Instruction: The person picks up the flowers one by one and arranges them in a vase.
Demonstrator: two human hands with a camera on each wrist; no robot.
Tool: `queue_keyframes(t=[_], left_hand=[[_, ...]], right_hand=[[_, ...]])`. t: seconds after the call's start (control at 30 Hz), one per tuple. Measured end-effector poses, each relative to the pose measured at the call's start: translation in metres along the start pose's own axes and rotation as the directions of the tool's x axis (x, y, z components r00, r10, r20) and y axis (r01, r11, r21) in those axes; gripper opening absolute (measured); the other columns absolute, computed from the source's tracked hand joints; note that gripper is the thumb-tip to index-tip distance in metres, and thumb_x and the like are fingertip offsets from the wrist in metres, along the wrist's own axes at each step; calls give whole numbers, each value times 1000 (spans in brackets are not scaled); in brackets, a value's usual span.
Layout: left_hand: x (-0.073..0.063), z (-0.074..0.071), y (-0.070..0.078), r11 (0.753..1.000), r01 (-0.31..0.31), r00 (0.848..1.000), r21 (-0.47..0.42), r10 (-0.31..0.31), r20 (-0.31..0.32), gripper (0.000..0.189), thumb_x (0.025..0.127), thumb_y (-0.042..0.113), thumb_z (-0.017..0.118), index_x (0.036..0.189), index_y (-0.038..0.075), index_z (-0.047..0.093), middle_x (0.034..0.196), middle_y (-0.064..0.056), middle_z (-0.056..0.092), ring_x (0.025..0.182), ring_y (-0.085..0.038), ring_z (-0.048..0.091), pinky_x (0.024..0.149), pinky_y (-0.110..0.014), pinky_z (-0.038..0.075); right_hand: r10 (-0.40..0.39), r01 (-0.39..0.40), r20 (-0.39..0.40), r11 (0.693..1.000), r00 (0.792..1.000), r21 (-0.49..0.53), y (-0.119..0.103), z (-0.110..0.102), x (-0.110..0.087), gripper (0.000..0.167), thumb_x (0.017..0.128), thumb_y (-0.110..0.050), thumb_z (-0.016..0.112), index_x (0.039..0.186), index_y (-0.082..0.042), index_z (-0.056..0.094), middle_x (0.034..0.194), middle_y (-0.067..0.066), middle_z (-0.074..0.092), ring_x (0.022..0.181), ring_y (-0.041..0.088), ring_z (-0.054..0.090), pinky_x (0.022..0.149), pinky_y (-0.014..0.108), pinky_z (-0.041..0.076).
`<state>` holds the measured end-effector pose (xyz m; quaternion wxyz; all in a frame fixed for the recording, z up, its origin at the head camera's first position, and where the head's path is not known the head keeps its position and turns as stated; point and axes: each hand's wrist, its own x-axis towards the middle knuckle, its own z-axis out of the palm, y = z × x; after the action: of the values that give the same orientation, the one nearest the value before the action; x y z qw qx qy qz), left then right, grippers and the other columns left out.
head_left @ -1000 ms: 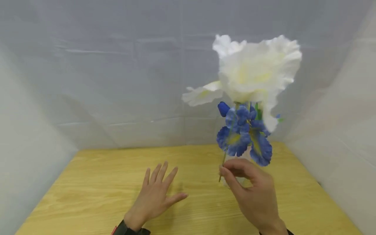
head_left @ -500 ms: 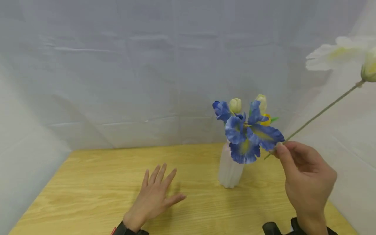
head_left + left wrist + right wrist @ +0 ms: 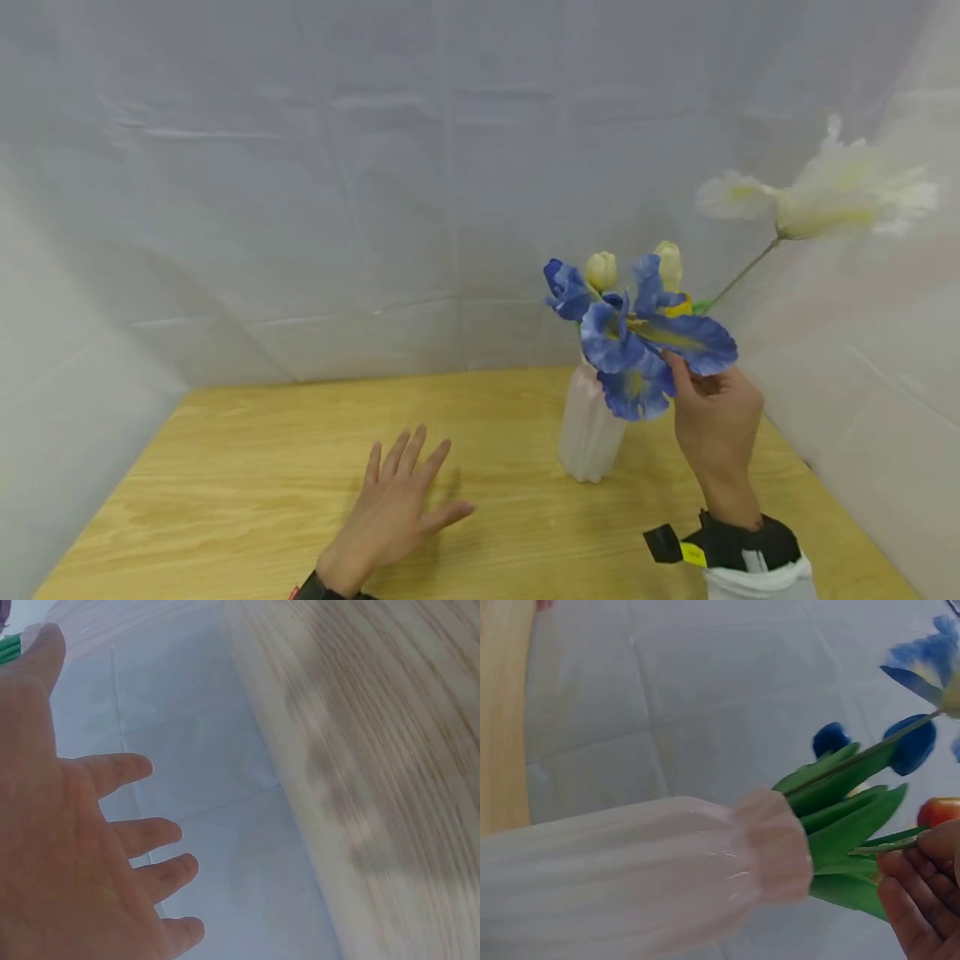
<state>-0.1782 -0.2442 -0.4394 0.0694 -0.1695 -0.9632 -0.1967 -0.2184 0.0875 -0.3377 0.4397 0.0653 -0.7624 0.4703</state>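
My right hand pinches the stem of a large white ruffled flower, which leans up to the right. Beside that hand stands a pale pink ribbed vase holding blue irises, cream tulips and a yellow flower. In the right wrist view, the stem's lower end is among green leaves, just outside the vase mouth. Blue petals partly cover my right fingertips in the head view. My left hand is spread, palm down, low over the table, holding nothing.
The wooden table extends across the front, with the vase right of its middle. Pale sheeting hangs behind it and at both sides. A red-orange bloom shows past the leaves in the right wrist view.
My right hand swung right with the white flower, then came back left to the vase's bouquet. The white bloom is farther back and tilted right. My left hand has barely moved.
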Motion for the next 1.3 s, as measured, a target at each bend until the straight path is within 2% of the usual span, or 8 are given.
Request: queue_keyframes(t=[0.17,0.4,0.53,0.63,0.9,1.03,1.13,1.3], left_hand=[[2,-2,0,1000,-6,1000,6,6,-1,82,86,69,47,146,13,41,153,-20,24,141,-39,16,110,-62,0],[-1,-2,-1,999,2,1000,35,-2,-3,85,85,74,43,146,14,42,153,-20,25,140,-40,18,109,-64,3],[0,-3,-1,999,-9,1000,32,9,-8,83,86,71,46,146,13,42,152,-21,25,140,-41,18,109,-64,4],[0,-3,-2,1000,-9,1000,28,9,-9,83,86,71,46,146,13,41,153,-20,25,140,-40,17,109,-63,3],[-4,-3,-4,1000,7,1000,2,-7,19,82,87,68,48,146,12,41,153,-20,23,141,-40,16,108,-65,1],[-3,-5,-4,1000,-5,1000,11,5,10,81,87,68,48,146,12,41,153,-21,25,140,-41,17,108,-65,2],[-2,-7,-4,1000,-15,1000,25,15,6,82,87,69,47,146,12,41,152,-21,25,140,-41,17,108,-65,2],[0,-8,-2,1000,-21,1000,23,20,20,84,86,71,44,146,13,40,153,-21,23,140,-40,15,109,-63,0]], right_hand=[[-64,64,12,997,998,-44,6,7,9,24,89,-8,67,111,3,68,92,13,71,75,-11,57,67,7,45],[-125,112,88,983,988,146,12,12,11,29,84,0,71,113,-4,71,80,8,67,66,7,50,63,16,45],[-109,116,131,992,985,-44,12,9,6,27,90,-6,66,116,-4,68,89,9,71,72,1,59,65,10,45],[-149,188,177,954,973,-234,10,5,4,23,93,-12,62,113,-1,68,82,9,71,68,9,64,56,11,43],[-192,251,239,935,952,-251,8,-2,2,19,90,-5,62,106,4,68,78,14,69,64,23,65,53,22,48],[-103,185,308,950,946,-251,1,-10,7,18,87,-4,65,104,2,67,84,15,69,73,29,66,58,45,52],[3,121,370,942,929,-313,-6,-16,13,16,89,-9,63,101,-1,67,80,11,65,68,26,60,56,44,49],[74,131,519,928,852,-347,-10,-18,22,15,95,-11,56,97,1,65,70,6,57,60,20,51,49,35,42]])
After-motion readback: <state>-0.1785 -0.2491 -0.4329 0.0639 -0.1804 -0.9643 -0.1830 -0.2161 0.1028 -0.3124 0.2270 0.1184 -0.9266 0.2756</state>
